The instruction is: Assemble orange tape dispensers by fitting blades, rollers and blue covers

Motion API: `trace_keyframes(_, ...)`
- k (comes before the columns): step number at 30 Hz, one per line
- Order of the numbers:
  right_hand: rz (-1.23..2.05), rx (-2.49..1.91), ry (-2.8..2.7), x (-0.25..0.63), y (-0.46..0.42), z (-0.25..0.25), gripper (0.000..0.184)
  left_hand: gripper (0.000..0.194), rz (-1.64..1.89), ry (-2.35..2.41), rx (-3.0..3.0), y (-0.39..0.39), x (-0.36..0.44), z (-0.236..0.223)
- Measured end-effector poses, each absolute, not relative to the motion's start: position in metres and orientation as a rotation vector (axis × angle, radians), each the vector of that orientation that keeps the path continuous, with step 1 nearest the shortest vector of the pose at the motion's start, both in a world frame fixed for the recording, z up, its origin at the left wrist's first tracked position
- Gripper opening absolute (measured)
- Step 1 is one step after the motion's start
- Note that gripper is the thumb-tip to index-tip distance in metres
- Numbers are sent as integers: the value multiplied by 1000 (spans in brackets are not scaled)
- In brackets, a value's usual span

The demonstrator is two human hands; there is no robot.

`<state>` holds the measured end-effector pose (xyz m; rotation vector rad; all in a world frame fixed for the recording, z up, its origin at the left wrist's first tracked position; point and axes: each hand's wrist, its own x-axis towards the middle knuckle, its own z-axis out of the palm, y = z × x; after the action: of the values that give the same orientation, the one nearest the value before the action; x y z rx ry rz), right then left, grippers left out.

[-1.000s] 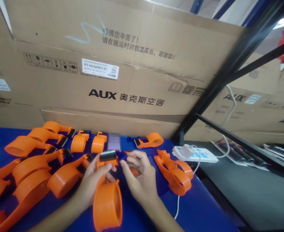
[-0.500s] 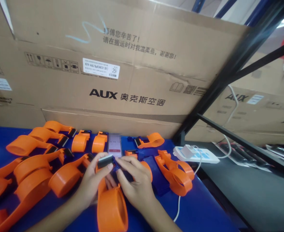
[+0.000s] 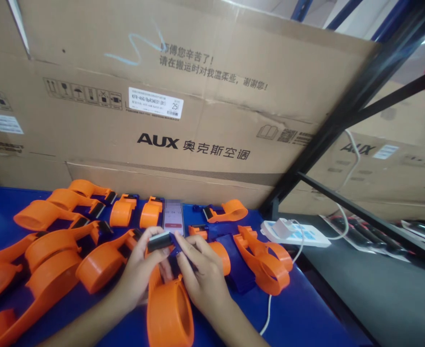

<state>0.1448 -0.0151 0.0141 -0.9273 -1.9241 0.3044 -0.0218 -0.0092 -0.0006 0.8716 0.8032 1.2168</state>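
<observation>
An orange tape dispenser with a round hub and a black roller head is held up in front of me. My left hand is closed around its neck, the thumb lying by the black roller. On the head's right side, my right hand pinches a small dark blue plastic part between thumb and fingers. The blue part touches the dispenser's head; how far it is seated is hidden by my fingers. Right of my right hand, an orange hub shows partly.
Several more orange tape dispensers lie on the left of the blue table. Behind my hands lies a phone. Dark blue pieces, orange dispenser bodies and a white power strip are on the right. A cardboard box stands behind.
The view has shifted slightly, so everything sits a little further right. Both hands keep nearly the same hold on the dispenser and the blue part.
</observation>
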Motion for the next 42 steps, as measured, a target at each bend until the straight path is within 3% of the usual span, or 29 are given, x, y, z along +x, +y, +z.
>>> trace_keyframes(30, 395, -921, -2136, 148, -13, 18, 67, 30, 1292, 802, 892, -11, -21, -1)
trace_keyframes(35, 461, -942, -2240, 151, -12, 20, 76, 55, 1274, 797, 870, -15, -21, -3)
trace_keyframes(42, 777, -899, -2194, 157, -20, 44, 68, 89, 1217, 780, 792, -14, -24, 0)
